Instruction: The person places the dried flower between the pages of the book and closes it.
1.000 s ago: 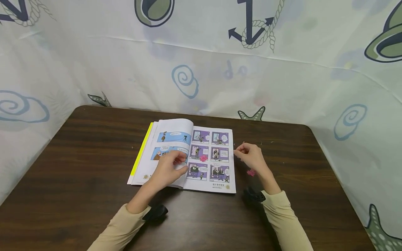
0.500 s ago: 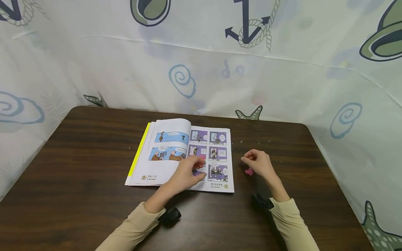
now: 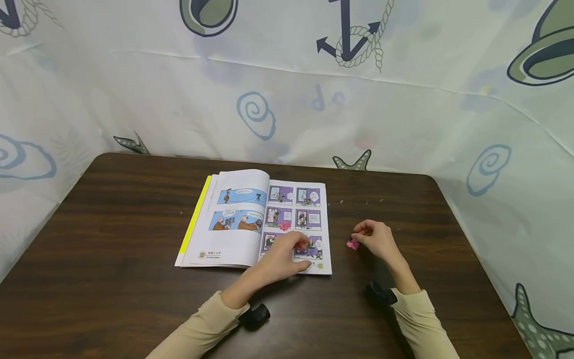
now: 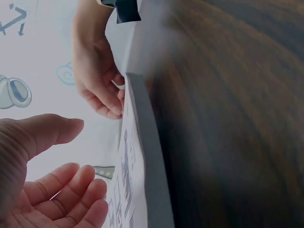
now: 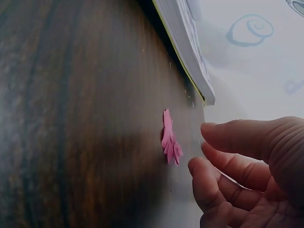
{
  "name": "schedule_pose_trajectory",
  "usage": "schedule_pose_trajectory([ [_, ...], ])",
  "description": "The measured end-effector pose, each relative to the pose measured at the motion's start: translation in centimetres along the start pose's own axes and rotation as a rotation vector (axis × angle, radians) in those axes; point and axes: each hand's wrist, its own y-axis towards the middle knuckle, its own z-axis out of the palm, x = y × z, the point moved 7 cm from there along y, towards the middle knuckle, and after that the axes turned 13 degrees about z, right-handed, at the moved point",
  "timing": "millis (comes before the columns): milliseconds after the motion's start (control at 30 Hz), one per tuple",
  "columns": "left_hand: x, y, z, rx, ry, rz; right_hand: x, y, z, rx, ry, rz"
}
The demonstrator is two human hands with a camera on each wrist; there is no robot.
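Observation:
An open comic book (image 3: 251,249) lies on the table, blue panels on its left page and purple ones on its right. My left hand (image 3: 280,258) hovers over the lower right page, thumb and fingers spread apart with nothing between them. On that page, just beyond the fingers, is a pink flower-shaped cutout (image 3: 284,226). To the right of the book, a second pink cutout (image 5: 169,140) with pointed petals lies on the wood. My right hand (image 3: 375,240) is right beside it, fingers loosely bent; a gap shows between thumb and fingertips in the right wrist view.
The dark wooden table (image 3: 112,259) has rounded far corners. Small pale scraps (image 3: 366,202) are scattered right of the book. A white printed curtain (image 3: 179,109) hangs behind the table. Black straps with cameras (image 3: 254,317) sit on both wrists.
My left hand has moved right, from the left page across onto the right page. My right hand has drawn back from the book's edge to beside the pink cutout on the table.

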Motion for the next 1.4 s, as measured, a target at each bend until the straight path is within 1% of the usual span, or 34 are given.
schedule_pose_trajectory([
  [167,-0.1,0.1,1.1,0.039,0.007,-0.011,-0.4,0.0,0.2,0.012,-0.019,0.02],
  [400,-0.3,0.3,2.4,0.102,0.108,-0.018,-0.9,0.0,0.4,0.023,-0.034,0.046],
  [533,0.0,0.2,2.9,0.112,0.164,-0.023,-1.0,0.1,0.5,0.024,-0.049,0.043],
  [667,0.2,0.2,3.2,0.115,0.192,-0.033,-1.0,0.1,0.5,0.031,-0.059,0.023],
  [767,0.2,0.2,3.3,0.14,0.214,-0.037,-0.9,0.2,0.6,0.038,-0.073,0.012],
  [867,0.1,0.3,3.5,0.177,0.254,-0.028,-0.9,0.2,0.6,0.046,-0.085,0.013],
  [967,-0.1,0.4,3.5,0.194,0.283,-0.017,-0.9,0.1,0.7,0.05,-0.088,0.015],
  [1167,0.1,0.3,3.4,0.194,0.257,-0.032,-0.9,0.1,0.7,0.038,-0.093,-0.001],
  [1400,0.1,0.4,3.1,0.17,0.192,-0.002,-1.1,0.2,0.8,0.03,-0.099,0.008],
])
